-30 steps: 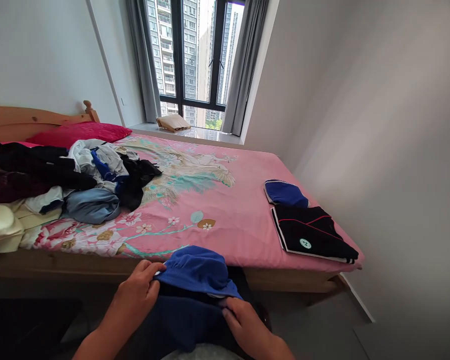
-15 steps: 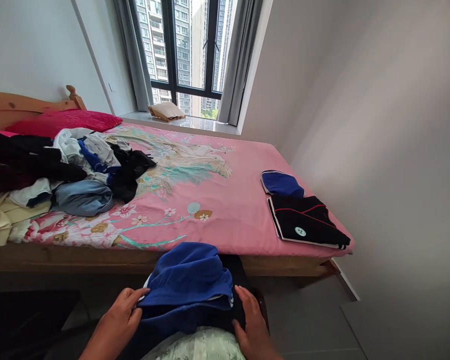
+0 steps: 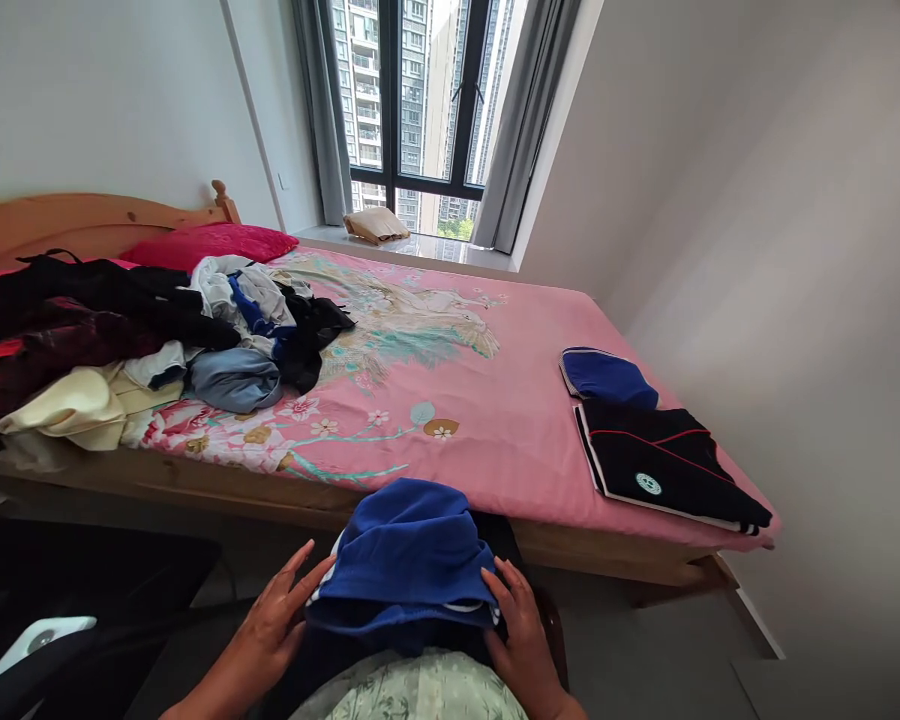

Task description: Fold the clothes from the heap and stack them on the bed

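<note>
A blue garment with white trim [image 3: 412,550] lies folded over my lap, close to the bed's edge; which kind of garment it is I cannot tell. My left hand [image 3: 274,625] rests against its left side, fingers stretched and apart, the fingertips touching the white-edged border. On the opposite side my right hand [image 3: 521,620] has its fingers spread along the right border, with the thumb lower down. Neither hand is closed round the cloth. Over on the bed's right end sit a folded blue garment [image 3: 607,378] and a folded black garment with red lines and a round badge [image 3: 667,465].
A pink flowered bedsheet [image 3: 510,440] covers the wooden-framed bed. Mixed clothes [image 3: 120,310] are heaped on its left, before a red pillow [image 3: 217,243]. A beige folded cloth [image 3: 376,225] lies on the windowsill. Something black with a white part [image 3: 37,640] stands at lower left.
My left fingers have loosened from a pinch on the garment's left edge and spread out. My right hand has come against its right edge. The view has turned slightly left.
</note>
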Available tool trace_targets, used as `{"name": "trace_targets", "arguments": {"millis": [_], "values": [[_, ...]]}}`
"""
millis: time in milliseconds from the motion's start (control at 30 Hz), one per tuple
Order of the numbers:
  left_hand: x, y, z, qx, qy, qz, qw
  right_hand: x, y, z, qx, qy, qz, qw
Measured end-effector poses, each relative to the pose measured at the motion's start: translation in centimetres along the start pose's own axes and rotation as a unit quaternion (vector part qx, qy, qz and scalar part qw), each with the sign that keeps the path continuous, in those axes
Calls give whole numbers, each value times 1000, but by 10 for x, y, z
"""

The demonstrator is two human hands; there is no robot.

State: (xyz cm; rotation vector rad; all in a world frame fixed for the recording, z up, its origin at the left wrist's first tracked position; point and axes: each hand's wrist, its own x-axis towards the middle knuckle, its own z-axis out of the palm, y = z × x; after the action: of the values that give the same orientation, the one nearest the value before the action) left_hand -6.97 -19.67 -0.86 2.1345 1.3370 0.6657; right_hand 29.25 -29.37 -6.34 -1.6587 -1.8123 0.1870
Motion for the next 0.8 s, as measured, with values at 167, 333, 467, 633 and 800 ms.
{"name": "trace_targets", "arguments": {"millis": [167, 333, 467, 633, 800], "values": [[24, 6, -3, -13, -36, 68, 997, 4, -2, -5, 46, 9, -12, 999], [53, 57, -37, -105, -71, 36, 991, 40, -3, -36, 126, 60, 50, 989], [89, 122, -91, -153, -21, 25, 988, 111, -33, -117, 180, 121, 83, 973], [127, 198, -181, -118, 96, 81, 985, 176, -103, -258, 245, 64, 67, 965], [146, 244, -237, -210, 134, 109, 962, 189, -144, -339, 280, 94, 9, 955]]}}
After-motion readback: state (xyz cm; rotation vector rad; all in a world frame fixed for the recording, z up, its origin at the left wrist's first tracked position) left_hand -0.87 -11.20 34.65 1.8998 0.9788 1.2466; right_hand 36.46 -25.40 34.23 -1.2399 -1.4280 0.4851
